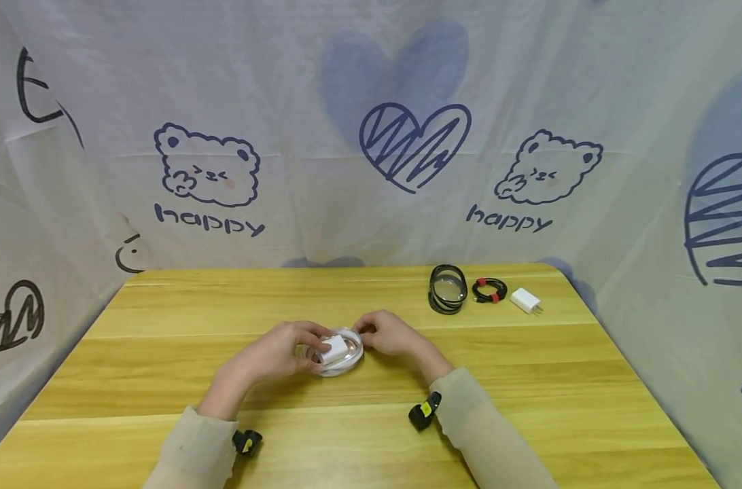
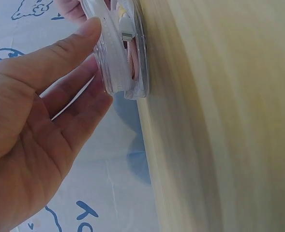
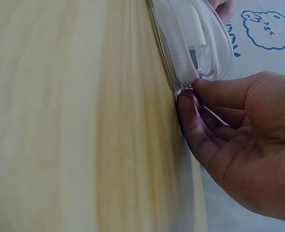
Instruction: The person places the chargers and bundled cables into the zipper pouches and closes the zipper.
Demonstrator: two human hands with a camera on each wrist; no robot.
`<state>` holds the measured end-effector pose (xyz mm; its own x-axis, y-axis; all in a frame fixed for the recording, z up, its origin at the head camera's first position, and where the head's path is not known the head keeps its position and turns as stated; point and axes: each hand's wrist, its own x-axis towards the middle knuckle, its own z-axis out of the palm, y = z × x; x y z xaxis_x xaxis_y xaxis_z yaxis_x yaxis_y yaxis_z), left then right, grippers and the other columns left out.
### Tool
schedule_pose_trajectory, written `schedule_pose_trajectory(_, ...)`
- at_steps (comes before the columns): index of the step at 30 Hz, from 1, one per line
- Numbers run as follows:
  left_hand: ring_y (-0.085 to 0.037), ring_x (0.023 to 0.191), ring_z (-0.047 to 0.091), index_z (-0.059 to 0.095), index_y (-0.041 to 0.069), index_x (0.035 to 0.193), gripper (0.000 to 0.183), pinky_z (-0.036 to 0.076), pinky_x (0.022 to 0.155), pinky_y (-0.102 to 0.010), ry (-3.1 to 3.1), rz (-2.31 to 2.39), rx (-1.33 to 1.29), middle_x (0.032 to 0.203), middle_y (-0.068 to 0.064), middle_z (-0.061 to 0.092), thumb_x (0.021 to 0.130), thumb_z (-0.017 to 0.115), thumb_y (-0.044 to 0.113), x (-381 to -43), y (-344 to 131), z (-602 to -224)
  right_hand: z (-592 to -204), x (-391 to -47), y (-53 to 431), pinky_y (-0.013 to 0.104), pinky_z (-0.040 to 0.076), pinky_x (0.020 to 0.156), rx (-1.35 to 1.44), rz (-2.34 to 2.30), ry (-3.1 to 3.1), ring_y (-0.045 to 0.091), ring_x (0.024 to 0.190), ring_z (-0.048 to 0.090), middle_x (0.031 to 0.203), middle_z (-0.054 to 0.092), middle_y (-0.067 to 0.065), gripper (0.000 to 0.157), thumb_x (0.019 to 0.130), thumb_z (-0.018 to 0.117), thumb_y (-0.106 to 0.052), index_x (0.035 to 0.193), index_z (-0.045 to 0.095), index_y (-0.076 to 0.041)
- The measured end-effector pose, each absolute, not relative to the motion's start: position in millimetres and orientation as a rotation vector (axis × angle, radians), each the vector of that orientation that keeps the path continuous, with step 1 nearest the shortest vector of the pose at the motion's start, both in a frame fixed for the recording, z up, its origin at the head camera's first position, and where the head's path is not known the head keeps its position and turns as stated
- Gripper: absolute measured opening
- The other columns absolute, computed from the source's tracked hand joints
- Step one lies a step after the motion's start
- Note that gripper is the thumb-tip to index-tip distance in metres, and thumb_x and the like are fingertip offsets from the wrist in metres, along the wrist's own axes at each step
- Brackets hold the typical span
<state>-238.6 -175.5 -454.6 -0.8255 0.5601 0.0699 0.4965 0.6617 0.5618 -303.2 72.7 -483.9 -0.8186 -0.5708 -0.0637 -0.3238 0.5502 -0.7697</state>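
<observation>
A round clear plastic case (image 1: 354, 365) lies on the table in front of me, with a coiled white cable and a white charger plug (image 1: 333, 349) inside its outline. My left hand (image 1: 279, 352) holds the case from the left, thumb and fingers on either side of its rim. From the right, my right hand (image 1: 391, 333) pinches the rim between thumb and forefinger. A small cable connector (image 2: 127, 30) shows inside the case in the left wrist view. In the right wrist view the pinching fingertips (image 3: 187, 99) sit low, right by the tabletop.
Farther back on the wooden table (image 1: 163, 380) stand a coiled black cable around a clear case (image 1: 446, 304), a black cable with red ties (image 1: 490, 297) and another white charger plug (image 1: 522, 299). A printed cloth (image 1: 297, 122) hangs behind the table's back edge.
</observation>
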Motion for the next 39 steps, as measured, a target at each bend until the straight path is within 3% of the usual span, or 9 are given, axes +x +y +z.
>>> schedule_pose_trajectory(7,-0.036,0.131,0.059,0.081,0.007,0.112,0.028,0.047,0.112,-0.052,2.738,0.899,0.886,0.138,-0.009,0.067,0.085,0.085,0.005,-237.2,-174.3,-453.4,-478.1,-300.0,73.9,0.027,0.053,0.082,-0.816,-1.085,2.515,0.011,0.084,0.06,0.089,0.069,0.002,0.01,0.099,0.062,-0.001,0.099,0.073,0.0)
schedule_pose_trajectory(17,-0.037,0.132,0.058,0.08,0.007,0.113,0.028,0.046,0.113,-0.054,2.739,0.888,0.876,0.139,-0.009,0.066,0.085,0.085,0.006,-237.0,-174.2,-452.6,-481.2,-301.7,71.2,0.022,0.052,0.075,-0.741,-1.112,2.493,0.01,0.082,0.059,0.092,0.07,0.003,0.013,0.101,0.062,-0.002,0.107,0.074,0.001)
schedule_pose_trajectory(39,-0.037,0.131,0.059,0.079,0.005,0.115,0.031,0.048,0.112,-0.052,2.731,0.884,0.871,0.139,-0.011,0.066,0.084,0.084,0.003,-235.7,-173.0,-452.0,-479.2,-299.9,73.9,0.02,0.048,0.065,-0.724,-1.072,2.506,0.011,0.074,0.057,0.082,0.065,0.001,0.01,0.101,0.061,0.0,0.099,0.071,-0.001)
